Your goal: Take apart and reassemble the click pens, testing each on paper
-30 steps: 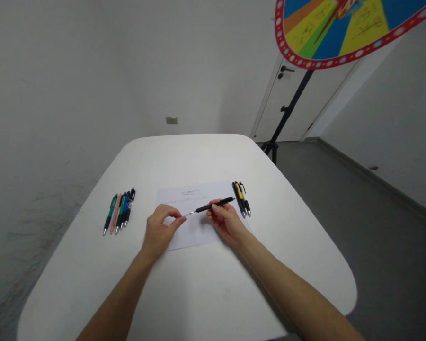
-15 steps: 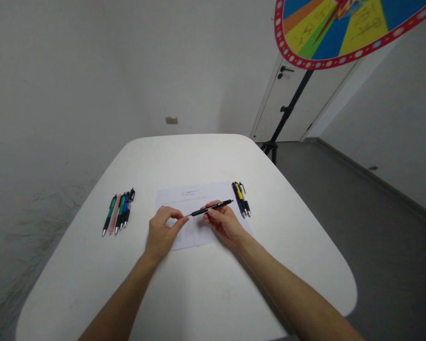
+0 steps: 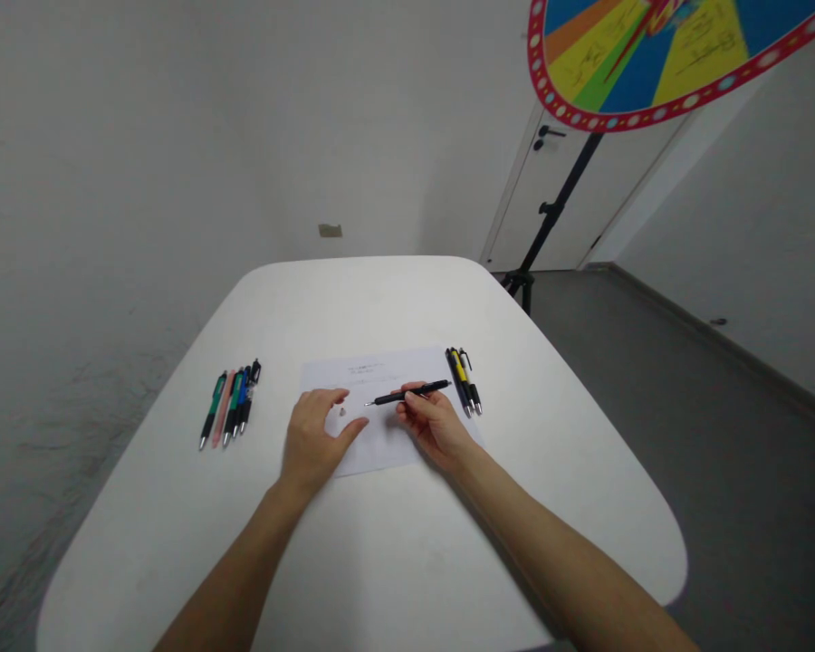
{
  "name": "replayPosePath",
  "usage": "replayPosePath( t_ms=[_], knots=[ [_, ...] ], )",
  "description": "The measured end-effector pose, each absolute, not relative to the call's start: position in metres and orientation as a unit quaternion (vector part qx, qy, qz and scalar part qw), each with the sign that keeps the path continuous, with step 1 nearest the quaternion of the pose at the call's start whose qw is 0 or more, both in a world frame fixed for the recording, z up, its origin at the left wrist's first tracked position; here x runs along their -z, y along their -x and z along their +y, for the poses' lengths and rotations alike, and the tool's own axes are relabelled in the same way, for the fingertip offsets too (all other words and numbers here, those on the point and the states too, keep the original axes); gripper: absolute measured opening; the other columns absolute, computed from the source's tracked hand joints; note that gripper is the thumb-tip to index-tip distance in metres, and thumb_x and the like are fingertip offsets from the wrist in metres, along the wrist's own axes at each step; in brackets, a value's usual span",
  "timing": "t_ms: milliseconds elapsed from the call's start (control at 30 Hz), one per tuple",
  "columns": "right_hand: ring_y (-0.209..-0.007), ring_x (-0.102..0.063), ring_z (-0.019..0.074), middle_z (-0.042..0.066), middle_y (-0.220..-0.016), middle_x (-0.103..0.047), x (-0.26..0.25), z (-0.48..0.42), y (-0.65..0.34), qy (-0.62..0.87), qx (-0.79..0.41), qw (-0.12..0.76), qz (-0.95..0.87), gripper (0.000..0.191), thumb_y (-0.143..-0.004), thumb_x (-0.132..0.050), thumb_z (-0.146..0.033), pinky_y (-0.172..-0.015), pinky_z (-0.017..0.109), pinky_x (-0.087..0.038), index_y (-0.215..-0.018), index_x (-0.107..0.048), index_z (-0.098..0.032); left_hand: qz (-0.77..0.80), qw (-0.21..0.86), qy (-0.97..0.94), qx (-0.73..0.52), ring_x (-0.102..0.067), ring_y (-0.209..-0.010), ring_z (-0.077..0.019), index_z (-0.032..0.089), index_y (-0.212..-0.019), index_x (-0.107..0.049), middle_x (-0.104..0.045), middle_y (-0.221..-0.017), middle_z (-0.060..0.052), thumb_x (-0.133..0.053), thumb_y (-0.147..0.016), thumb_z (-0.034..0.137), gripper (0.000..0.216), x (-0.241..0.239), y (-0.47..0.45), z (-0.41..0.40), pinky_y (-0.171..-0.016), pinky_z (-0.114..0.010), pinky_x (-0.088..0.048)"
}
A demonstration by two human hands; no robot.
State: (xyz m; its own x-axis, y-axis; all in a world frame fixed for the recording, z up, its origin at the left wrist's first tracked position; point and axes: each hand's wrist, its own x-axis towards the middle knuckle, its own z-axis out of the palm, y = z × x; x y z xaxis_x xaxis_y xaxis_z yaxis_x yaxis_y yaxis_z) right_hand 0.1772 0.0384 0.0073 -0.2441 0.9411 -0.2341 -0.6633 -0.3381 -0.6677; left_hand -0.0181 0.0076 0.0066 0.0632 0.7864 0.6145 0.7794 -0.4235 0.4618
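Observation:
My right hand (image 3: pixel 431 421) grips a black pen (image 3: pixel 417 392), its fine tip pointing left and its back end toward the pens on the right. My left hand (image 3: pixel 316 435) is left of the tip, thumb and forefinger spread apart in a C shape and holding nothing. In the gap between them shows a tiny pale pinkish piece (image 3: pixel 342 412), too small to name; whether it lies on the paper or is in the air I cannot tell. Under both hands lies a white sheet of paper (image 3: pixel 373 453) with a few faint lines of writing at its top.
On the white table (image 3: pixel 353 308), several pens (image 3: pixel 231 403) lie in a row at the left, green, pink, blue and black. A smaller group of pens (image 3: pixel 463 380), black, yellow and white, rests by the paper's right edge. A colourful prize wheel (image 3: pixel 625 72) stands on a tripod beyond the table.
My left thumb and forefinger have parted from the pen's tip, where they were pinched. The tiny piece now shows between them. The pen in my right hand has shifted slightly right.

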Motion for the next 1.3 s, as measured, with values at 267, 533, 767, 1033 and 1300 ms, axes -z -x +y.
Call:
replayPosePath(
  t_ms=[267, 533, 767, 1033, 1300],
  knots=[
    [-0.060, -0.065, 0.0084, 0.001, -0.079, -0.071, -0.006, 0.039, -0.178, 0.316, -0.750, 0.540, -0.216, 0.030, -0.059, -0.086, -0.018, -0.056, 0.017, -0.055, -0.080, -0.065, -0.016, 0.586, -0.042, -0.767, -0.257, -0.056, -0.086, -0.0243, 0.020, -0.090, -0.067, -0.068, -0.086, -0.006, -0.055, -0.086, 0.018, 0.012, 0.012, 0.028, 0.016, -0.077, -0.038, -0.044],
    [-0.061, -0.064, 0.0089, 0.002, -0.081, -0.071, -0.005, 0.039, -0.178, 0.322, -0.747, 0.533, -0.231, 0.029, -0.061, -0.086, -0.020, -0.056, 0.019, -0.055, -0.080, -0.064, -0.017, 0.576, 0.020, -0.747, -0.332, -0.058, -0.079, -0.0231, 0.020, -0.080, -0.066, -0.068, -0.079, -0.006, -0.056, -0.083, 0.017, 0.011, 0.008, 0.027, 0.016, -0.074, -0.037, -0.045],
    [-0.059, -0.064, 0.0086, 0.001, -0.079, -0.072, -0.004, 0.039, -0.176, 0.320, -0.743, 0.537, -0.241, 0.031, -0.058, -0.087, -0.021, -0.055, 0.019, -0.055, -0.080, -0.065, -0.017, 0.586, 0.287, -0.571, -0.499, -0.063, -0.071, -0.0158, 0.019, -0.080, -0.069, -0.071, -0.076, -0.002, -0.067, -0.075, 0.034, 0.016, -0.003, 0.016, 0.014, -0.070, -0.029, -0.051],
    [-0.059, -0.064, 0.0082, 0.003, -0.082, -0.074, -0.006, 0.036, -0.174, 0.318, -0.741, 0.530, -0.264, 0.032, -0.057, -0.087, -0.023, -0.058, 0.019, -0.053, -0.080, -0.066, -0.016, 0.573, 0.337, -0.541, -0.515, -0.063, -0.069, -0.0146, 0.018, -0.077, -0.070, -0.071, -0.075, -0.002, -0.071, -0.071, 0.035, 0.018, 0.001, 0.009, 0.013, -0.070, -0.028, -0.050],
    [-0.058, -0.064, 0.0093, 0.003, -0.081, -0.074, -0.006, 0.033, -0.170, 0.322, -0.718, 0.538, -0.303, 0.029, -0.058, -0.086, -0.024, -0.058, 0.022, -0.053, -0.078, -0.066, -0.017, 0.583, 0.321, -0.553, -0.501, -0.064, -0.067, -0.0153, 0.018, -0.076, -0.070, -0.071, -0.072, -0.002, -0.071, -0.071, 0.035, 0.018, -0.005, 0.006, 0.009, -0.066, -0.028, -0.051]
  ],
)
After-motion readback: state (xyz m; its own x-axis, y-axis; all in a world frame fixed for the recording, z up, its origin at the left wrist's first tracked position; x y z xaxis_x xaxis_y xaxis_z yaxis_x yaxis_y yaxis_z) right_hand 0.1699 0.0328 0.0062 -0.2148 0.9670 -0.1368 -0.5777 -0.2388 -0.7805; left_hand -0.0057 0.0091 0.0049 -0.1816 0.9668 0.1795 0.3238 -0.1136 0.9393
